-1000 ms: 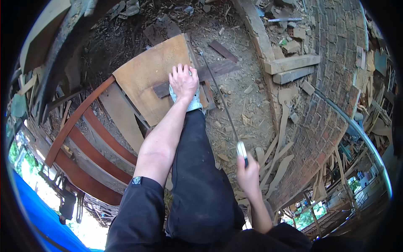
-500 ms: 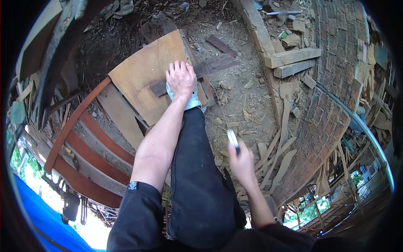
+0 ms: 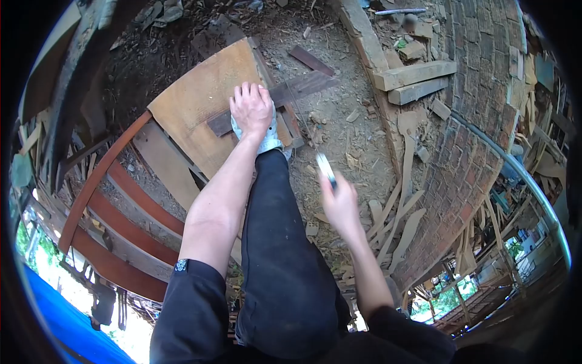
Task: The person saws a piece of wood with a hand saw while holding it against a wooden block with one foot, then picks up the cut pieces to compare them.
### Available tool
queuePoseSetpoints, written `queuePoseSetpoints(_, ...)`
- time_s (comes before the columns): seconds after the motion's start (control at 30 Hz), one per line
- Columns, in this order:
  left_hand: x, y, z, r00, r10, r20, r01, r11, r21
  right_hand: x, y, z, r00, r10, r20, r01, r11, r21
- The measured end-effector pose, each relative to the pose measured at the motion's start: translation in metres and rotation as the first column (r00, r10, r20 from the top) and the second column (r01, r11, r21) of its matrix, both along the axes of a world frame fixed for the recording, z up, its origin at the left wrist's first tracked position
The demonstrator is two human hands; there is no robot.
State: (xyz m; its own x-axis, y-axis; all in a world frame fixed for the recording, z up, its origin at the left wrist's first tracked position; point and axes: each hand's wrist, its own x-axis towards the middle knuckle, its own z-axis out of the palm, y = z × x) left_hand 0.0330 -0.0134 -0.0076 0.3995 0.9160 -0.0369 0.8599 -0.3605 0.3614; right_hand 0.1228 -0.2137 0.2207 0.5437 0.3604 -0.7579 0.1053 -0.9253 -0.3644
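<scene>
One dark plank (image 3: 285,97) lay across one tan board (image 3: 200,103), its long axis running from lower left up to the right. The left hand (image 3: 250,109) pressed flat and open on the plank, over one pale shoe (image 3: 267,141). The right hand (image 3: 339,203) was closed around one saw handle (image 3: 325,170), the blade a blur reaching up toward the plank. Below was bare dirt strewn with wood scraps, beside a curved brick wall (image 3: 479,158).
</scene>
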Motion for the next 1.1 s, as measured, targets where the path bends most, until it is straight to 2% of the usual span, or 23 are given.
queuePoseSetpoints(0.03,-0.001,-0.002,0.0,1.0,-0.006,-0.01,0.006,1.0,0.0,0.004,0.033,-0.049,0.998,0.039,0.04,-0.042,0.997,0.063)
queuePoseSetpoints(0.07,-0.004,-0.004,0.0,1.0,-0.014,-0.022,0.014,1.0,-0.001,0.009,0.065,-0.085,0.999,0.043,0.022,-0.044,0.998,0.05)
queuePoseSetpoints(0.13,-0.003,-0.002,-0.002,0.999,-0.023,-0.035,0.023,1.0,-0.004,0.012,0.078,-0.093,0.999,0.01,0.04,-0.011,0.999,0.037)
queuePoseSetpoints(0.17,-0.003,-0.005,-0.003,0.999,-0.01,-0.038,0.01,1.0,-0.004,0.01,0.07,-0.084,0.999,0.002,0.052,-0.005,0.999,0.041)
queuePoseSetpoints(0.23,0.006,0.006,-0.007,1.0,-0.008,-0.025,0.009,1.0,0.026,-0.007,0.021,-0.022,0.998,0.029,0.047,-0.03,0.999,0.012)
queuePoseSetpoints(0.27,0.009,0.009,-0.008,0.999,-0.003,-0.034,0.005,0.998,0.055,-0.013,-0.009,0.019,0.993,-0.095,-0.065,0.095,0.995,-0.006)
queuePoseSetpoints(0.3,-0.002,-0.004,-0.005,0.998,-0.007,-0.064,0.01,0.999,0.051,-0.025,-0.05,0.052,0.995,-0.098,-0.025,0.099,0.994,0.036)
queuePoseSetpoints(0.4,-0.002,-0.002,-0.005,0.999,0.004,-0.053,-0.001,0.999,0.046,-0.024,-0.05,0.089,0.995,-0.095,-0.024,0.096,0.995,0.017)
queuePoseSetpoints(0.43,-0.001,-0.005,-0.002,0.999,-0.001,-0.04,0.003,0.999,0.036,-0.021,-0.043,0.057,0.999,-0.031,-0.041,0.028,0.997,-0.068)
queuePoseSetpoints(0.53,-0.003,-0.002,-0.003,0.999,-0.025,-0.038,0.026,0.999,0.024,0.005,0.034,-0.051,0.998,0.066,0.018,-0.066,0.998,0.022)
queuePoseSetpoints(0.57,-0.002,0.001,-0.004,0.999,-0.025,-0.041,0.026,0.999,0.027,0.019,0.059,-0.066,0.998,0.031,-0.047,-0.03,0.999,0.022)
queuePoseSetpoints(0.6,-0.004,-0.004,-0.004,0.999,-0.015,-0.044,0.016,1.0,0.009,0.026,0.065,-0.077,0.999,0.032,-0.013,-0.032,0.999,0.012)
queuePoseSetpoints(0.63,-0.003,-0.006,-0.002,0.999,-0.016,-0.038,0.016,1.0,0.001,0.027,0.059,-0.069,0.998,-0.005,-0.055,0.006,1.0,0.02)
queuePoseSetpoints(0.7,0.002,0.002,-0.003,1.0,-0.011,-0.016,0.011,0.999,0.038,0.001,0.026,-0.037,0.998,0.056,0.028,-0.057,0.998,0.027)
queuePoseSetpoints(0.8,-0.007,-0.015,0.001,0.999,0.006,-0.045,-0.005,1.0,0.011,-0.015,-0.041,0.076,0.995,-0.06,-0.084,0.055,0.996,-0.068)
queuePoseSetpoints(0.87,-0.001,-0.005,0.0,0.999,-0.008,-0.049,0.01,0.999,0.034,-0.012,-0.061,0.11,0.996,-0.076,-0.05,0.074,0.996,-0.04)
queuePoseSetpoints(0.9,-0.003,-0.009,0.0,0.998,-0.013,-0.056,0.014,0.999,0.033,-0.013,-0.055,0.101,0.995,-0.08,-0.057,0.078,0.996,-0.041)
queuePoseSetpoints(0.97,0.0,-0.006,-0.001,1.0,0.005,-0.024,-0.004,0.999,0.05,-0.005,-0.023,0.046,0.999,-0.02,-0.029,0.018,0.999,-0.047)
queuePoseSetpoints(1.03,0.0,-0.003,-0.001,0.999,-0.002,-0.034,0.003,0.999,0.036,0.005,0.04,-0.042,1.0,-0.025,0.0,0.025,0.999,0.032)
queuePoseSetpoints(1.1,-0.002,-0.003,0.0,0.999,-0.02,-0.044,0.02,1.0,0.014,0.013,0.089,-0.113,0.999,0.025,0.038,-0.026,0.999,0.027)
